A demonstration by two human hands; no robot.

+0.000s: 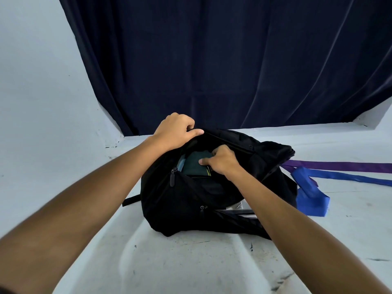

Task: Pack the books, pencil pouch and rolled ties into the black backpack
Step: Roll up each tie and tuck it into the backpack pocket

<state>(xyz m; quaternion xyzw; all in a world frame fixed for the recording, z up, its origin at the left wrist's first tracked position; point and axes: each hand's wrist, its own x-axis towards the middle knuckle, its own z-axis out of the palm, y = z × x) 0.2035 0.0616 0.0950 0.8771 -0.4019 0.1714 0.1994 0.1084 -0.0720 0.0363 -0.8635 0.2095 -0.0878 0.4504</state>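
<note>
The black backpack [191, 200] lies on the white surface in the middle of the head view, its main opening facing up and away from me. My left hand [176, 130] grips the far rim of that opening and holds it up. My right hand [222, 161] is at the mouth of the bag, fingers and thumb curled round a dark green book [194, 164] that sits partly inside. A light blue edge shows beside the book. A blue tie [311, 196] and a purple tie [339, 166] lie unrolled to the right of the bag.
A dark navy curtain [222, 60] hangs behind the surface. White walls [38, 81] close in on the left. A white object [237, 205] peeks out from under the backpack's right side. A black strap [130, 200] sticks out at the bag's left.
</note>
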